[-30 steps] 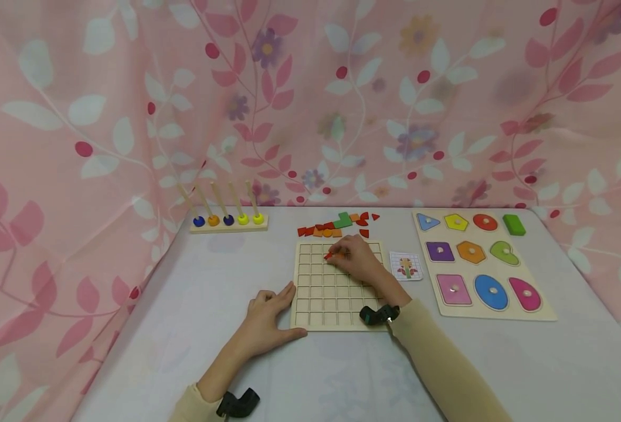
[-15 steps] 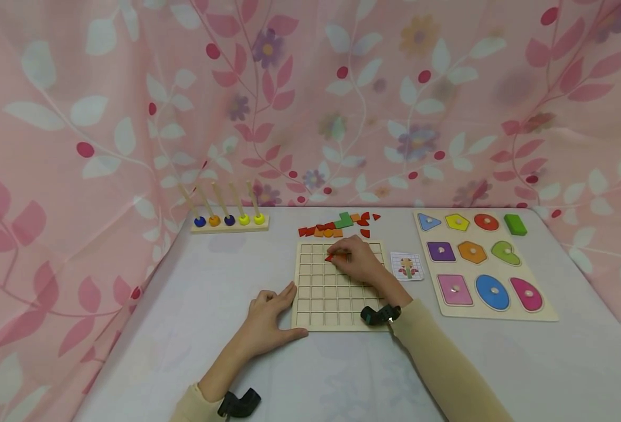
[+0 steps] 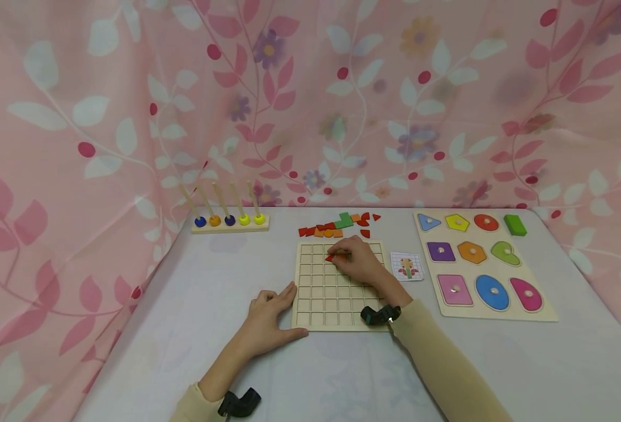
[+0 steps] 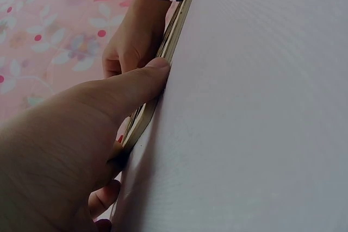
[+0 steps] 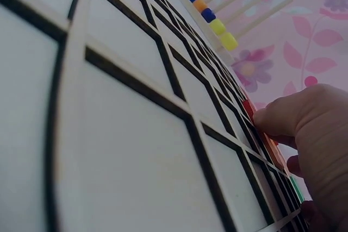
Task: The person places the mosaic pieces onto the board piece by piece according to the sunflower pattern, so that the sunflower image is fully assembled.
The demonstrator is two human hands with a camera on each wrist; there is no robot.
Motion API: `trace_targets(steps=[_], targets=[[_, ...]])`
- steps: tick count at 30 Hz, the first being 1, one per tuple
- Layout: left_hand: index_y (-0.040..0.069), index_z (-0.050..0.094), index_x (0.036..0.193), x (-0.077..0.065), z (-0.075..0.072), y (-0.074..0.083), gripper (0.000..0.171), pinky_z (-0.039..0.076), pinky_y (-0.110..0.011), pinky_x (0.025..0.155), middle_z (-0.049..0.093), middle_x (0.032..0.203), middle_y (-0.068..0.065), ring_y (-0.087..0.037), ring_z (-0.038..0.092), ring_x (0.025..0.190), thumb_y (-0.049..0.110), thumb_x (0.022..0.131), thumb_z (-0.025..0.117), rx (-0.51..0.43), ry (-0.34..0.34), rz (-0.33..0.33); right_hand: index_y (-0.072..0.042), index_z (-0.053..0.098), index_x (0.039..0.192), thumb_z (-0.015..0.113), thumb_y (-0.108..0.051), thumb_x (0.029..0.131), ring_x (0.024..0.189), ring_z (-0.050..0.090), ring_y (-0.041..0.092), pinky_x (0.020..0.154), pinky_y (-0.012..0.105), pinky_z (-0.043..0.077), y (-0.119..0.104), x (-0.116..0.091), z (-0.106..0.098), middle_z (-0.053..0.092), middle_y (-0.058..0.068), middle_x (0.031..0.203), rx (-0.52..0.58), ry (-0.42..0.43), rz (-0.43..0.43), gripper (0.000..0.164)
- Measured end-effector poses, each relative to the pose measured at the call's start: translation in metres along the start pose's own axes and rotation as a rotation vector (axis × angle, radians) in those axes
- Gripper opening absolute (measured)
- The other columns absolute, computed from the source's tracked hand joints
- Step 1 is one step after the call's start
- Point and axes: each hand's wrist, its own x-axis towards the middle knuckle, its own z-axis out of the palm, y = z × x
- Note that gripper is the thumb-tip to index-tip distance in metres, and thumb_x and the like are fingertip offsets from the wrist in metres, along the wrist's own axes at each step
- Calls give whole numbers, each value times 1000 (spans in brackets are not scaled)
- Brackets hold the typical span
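Observation:
My right hand (image 3: 356, 259) pinches a small red puzzle piece (image 3: 329, 258) between thumb and fingertips, over the upper rows of a wooden grid board (image 3: 315, 305). Beside it, partly hidden under the fingers, an orange piece (image 5: 274, 153) shows in the right wrist view. At the board's lower left corner is my left hand (image 3: 265, 323). Its index finger lies against the left edge, and its thumb (image 4: 147, 82) touches the front edge. A small pattern card (image 3: 407, 267) with a flower figure lies right of the board.
Loose red, orange and green pieces (image 3: 344, 220) lie behind the board. A peg stand (image 3: 231, 228) with coloured beads stands at the back left. At right lies a shape puzzle board (image 3: 479, 287) with knobbed pieces, a green block (image 3: 514, 225) beside its far corner.
The red piece has tilted and moved slightly towards the front under the right fingertips, and more of it shows. The left hand holds its place at the board's corner.

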Motion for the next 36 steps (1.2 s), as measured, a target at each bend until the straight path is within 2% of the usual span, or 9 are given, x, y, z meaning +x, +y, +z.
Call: trace_targets(steps=[19,36], targets=[[13,46,161,1,0,1,100,34,-50,103,37,170,2,-23,44,124,55,82,89,12,-7,-15,-11,82,113,78,-9,95,101,55,22,87,39,46,3,1,0,78,3,113,20,-25,68,19],[13,46,161,1,-1,1,99,34,-51,103,37,170,2,-24,44,124,55,82,88,11,-5,-5,-10,82,112,79,-7,93,101,56,23,86,39,45,0,1,0,79,3,113,8,-10,52,19]])
